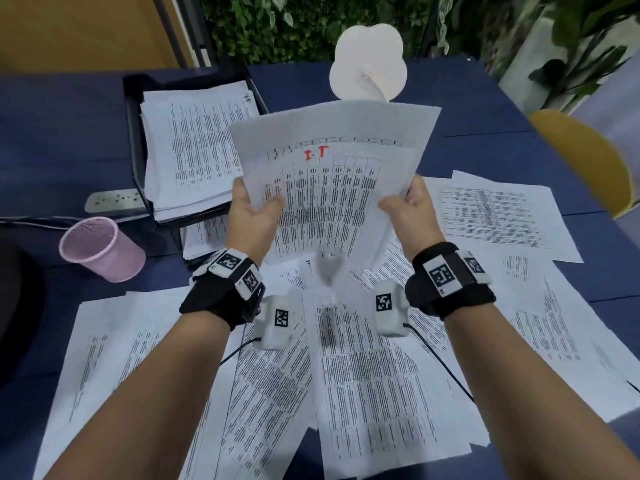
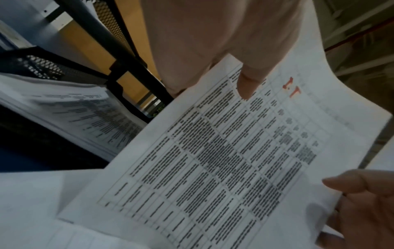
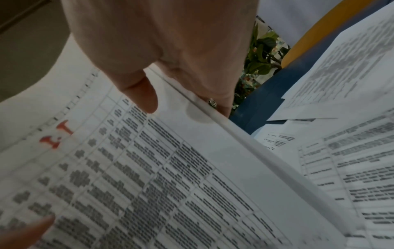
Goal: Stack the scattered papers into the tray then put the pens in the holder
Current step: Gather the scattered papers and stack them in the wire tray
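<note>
Left hand [image 1: 251,211] and right hand [image 1: 410,204]: each grip pinches held sheets [image 1: 332,174] above the surface [image 1: 485,109]. Black tray [image 1: 133,133] holds a paper stack [image 1: 194,143]. Pink holder [image 1: 100,249] nearby; scattered papers [image 1: 363,375] below.

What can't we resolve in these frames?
- Pens: none visible in any view; possibly under the scattered papers.
- Pink holder contents: head view shows only its rim and side.
- Held sheets count: right wrist shows stacked edges, number unclear.
- Printed text: blurred everywhere.
- Fingers behind the sheets: left hand and right hand show thumbs only.
- Tray stack depth: edges fanned.
</note>
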Demonstrator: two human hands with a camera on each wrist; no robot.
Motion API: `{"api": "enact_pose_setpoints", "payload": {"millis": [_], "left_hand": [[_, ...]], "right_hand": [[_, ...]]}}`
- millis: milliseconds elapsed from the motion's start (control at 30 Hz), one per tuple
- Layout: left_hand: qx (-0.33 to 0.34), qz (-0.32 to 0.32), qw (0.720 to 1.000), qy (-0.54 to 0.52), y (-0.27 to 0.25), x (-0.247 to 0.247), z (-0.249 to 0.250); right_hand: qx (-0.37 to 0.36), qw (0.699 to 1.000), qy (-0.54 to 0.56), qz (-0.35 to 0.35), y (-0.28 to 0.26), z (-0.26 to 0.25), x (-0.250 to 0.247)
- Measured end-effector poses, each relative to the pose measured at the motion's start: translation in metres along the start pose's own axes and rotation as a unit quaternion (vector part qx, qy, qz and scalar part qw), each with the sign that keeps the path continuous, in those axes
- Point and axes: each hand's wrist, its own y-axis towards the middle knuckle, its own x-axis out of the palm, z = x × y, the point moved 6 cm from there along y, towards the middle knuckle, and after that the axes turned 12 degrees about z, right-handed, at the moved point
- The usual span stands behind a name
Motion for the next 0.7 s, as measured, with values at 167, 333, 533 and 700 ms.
{"api": "enact_pose_setpoints", "payload": {"millis": [167,333,533,700], "left_hand": [[0.023,0.011,1.000,0.011,-0.001,0.005,0.004],[0.021,0.006,0.999,-0.037,0.000,0.004,0.015],[-0.005,-0.036,0.999,-0.037,-0.004,0.004,0.022],[0.000,-0.059,0.993,0.105,-0.012,-0.008,0.010]], "right_hand": [[-0.001,1.000,-0.028,0.005,-0.004,0.011,0.004],[-0.003,1.000,0.003,0.019,-0.005,0.014,0.000],[-0.031,0.999,0.028,0.025,-0.003,0.001,-0.006],[-0.012,1.000,-0.008,0.015,-0.001,0.016,-0.004]]}}
